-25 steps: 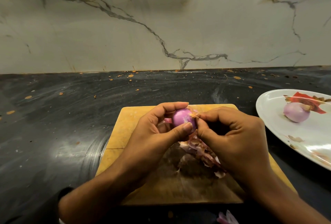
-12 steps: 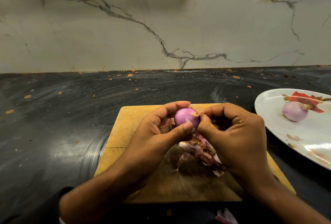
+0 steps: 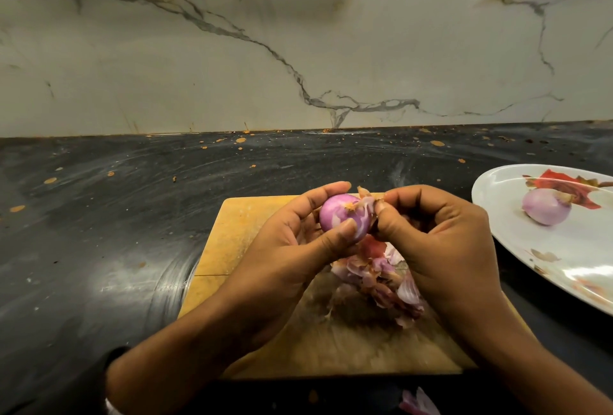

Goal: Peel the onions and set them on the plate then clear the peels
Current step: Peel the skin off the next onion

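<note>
**Midway through peeling: one onion in hand, one on the plate**

Nearest to the camera, a scrap of purple peel (image 3: 419, 403) lies on the dark counter (image 3: 99, 232) at the bottom edge, below the right wrist. Both forearms reach up over a wooden cutting board (image 3: 238, 238).

Under the right hand's curled fingers and just below the left thumb, a heap of torn peels (image 3: 378, 277) sits on the board, pink, white and papery brown.

Above that heap, the left hand (image 3: 288, 248) grips a purple onion (image 3: 341, 220): the thumb presses across its near side, the index finger curves over its far side, and the bulb sits between them, lifted off the board. The right hand (image 3: 444, 248) has its fingers curled inward, and the thumb and forefinger pinch a loose flap of skin (image 3: 366, 204) at the onion's right end, touching the left fingertips' side of the bulb. The flap is partly lifted yet joined to the onion.

Out to the right of the right knuckles, well apart from both hands, a white plate (image 3: 564, 258) with a red leaf print rests on the counter. One peeled onion (image 3: 544, 210), pale lilac, lies in it near the far rim.

Beyond the fingertips the counter, flecked with orange spots, runs back to a veined marble wall (image 3: 298, 42).
</note>
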The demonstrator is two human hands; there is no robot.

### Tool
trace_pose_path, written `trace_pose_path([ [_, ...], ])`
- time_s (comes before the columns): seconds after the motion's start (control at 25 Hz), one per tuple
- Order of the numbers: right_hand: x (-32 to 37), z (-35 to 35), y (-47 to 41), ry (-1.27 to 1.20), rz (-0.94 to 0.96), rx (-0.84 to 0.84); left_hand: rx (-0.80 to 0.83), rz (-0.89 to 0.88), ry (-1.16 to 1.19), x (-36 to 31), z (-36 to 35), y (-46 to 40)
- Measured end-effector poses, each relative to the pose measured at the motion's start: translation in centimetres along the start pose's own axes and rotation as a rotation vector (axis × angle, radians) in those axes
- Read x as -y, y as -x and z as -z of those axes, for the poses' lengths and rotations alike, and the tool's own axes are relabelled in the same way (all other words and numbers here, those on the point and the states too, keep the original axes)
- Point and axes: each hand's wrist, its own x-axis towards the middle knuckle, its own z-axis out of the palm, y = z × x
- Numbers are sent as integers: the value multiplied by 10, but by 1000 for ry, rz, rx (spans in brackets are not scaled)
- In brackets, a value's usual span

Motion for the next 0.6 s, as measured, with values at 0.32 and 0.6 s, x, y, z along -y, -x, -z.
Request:
trace_pose_path([
  [0.32,5,0,0,-71,-48,16,-15,-9,-3,0,1,0],
  [0.6,-2,0,-6,-142,-150,-14,-23,29,61,0,4,-1],
])
